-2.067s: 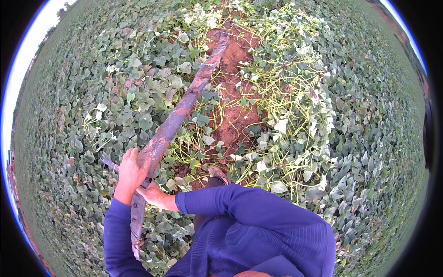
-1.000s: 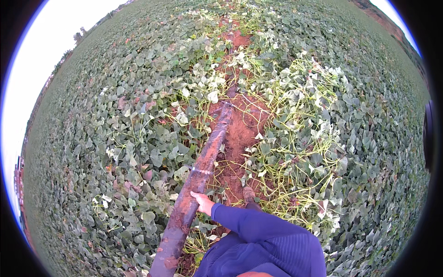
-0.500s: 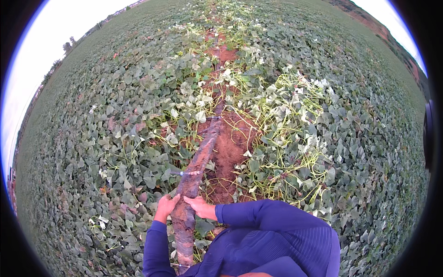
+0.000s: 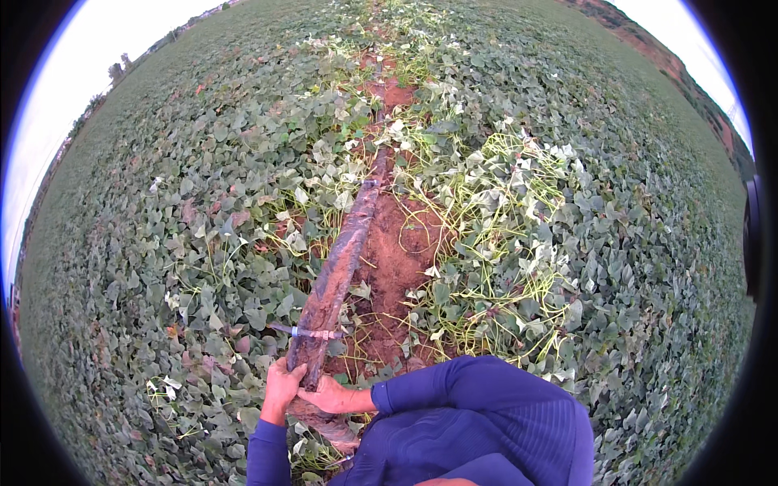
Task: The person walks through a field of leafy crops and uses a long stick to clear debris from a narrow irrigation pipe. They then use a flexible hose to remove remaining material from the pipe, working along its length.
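Note:
A long dark flat hose [image 4: 339,263], caked with reddish soil, rises from the ground along the row toward me. My left hand [image 4: 280,387] is closed round its left edge, and from the right side my right hand [image 4: 331,396] grips the same stretch, thumbs on top. Just beyond my hands a thin tube with a blue-and-white fitting [image 4: 314,333] crosses the hose. Farther along, another small fitting [image 4: 370,184] sits on it. Behind my hands the hose bends toward my body, and its lower part is partly hidden by my sleeve.
Bare reddish soil [image 4: 397,275] runs in a narrow strip to the right of the hose. Dense leafy vines [image 4: 203,267] cover both sides. Pale tangled stems [image 4: 519,186] lie heaped at the right edge of the strip.
My hands have come slightly nearer and to the left, with the hose pulled along. The crossing fitting is closer to me, and the hose now bends behind my hands.

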The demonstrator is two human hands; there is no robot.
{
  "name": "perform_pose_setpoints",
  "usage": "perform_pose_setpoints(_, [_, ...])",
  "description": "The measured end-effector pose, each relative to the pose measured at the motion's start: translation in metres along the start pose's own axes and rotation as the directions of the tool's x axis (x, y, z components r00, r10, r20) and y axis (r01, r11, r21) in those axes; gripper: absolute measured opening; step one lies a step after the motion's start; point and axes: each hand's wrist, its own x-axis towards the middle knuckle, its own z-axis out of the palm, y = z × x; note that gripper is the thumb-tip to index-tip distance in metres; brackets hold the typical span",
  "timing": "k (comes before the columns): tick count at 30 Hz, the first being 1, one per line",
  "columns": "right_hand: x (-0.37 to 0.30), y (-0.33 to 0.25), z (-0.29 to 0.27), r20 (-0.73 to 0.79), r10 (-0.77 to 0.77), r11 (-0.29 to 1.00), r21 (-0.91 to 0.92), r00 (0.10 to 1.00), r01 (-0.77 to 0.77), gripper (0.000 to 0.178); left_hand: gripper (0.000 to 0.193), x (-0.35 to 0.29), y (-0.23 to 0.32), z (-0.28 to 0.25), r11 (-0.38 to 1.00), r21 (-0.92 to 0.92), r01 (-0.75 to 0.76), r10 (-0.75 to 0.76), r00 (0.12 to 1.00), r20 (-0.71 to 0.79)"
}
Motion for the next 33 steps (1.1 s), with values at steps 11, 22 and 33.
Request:
perform_pose_setpoints(11, [-0.006,0.027,-0.137,0.652,0.065,0.998,-0.021,0.755,-0.067,0.065,0.019,-0.015,0.094,0.029,0.985,0.1,-0.143,0.134,0.986,0.096])
perform_pose_setpoints(22, [-0.133,0.128,-0.359,-0.294,0.735,0.676,0.393,0.611,-0.623,0.046,0.017,-0.007,0.101,0.031,0.985,0.148,-0.086,0.075,0.994,0.08])
perform_pose_setpoints(33, [-0.167,0.145,-0.379,-0.35,0.786,0.597,0.644,0.509,-0.479,0.024,0.017,0.017,0.086,0.025,0.989,0.097,-0.11,0.11,0.994,0.005])
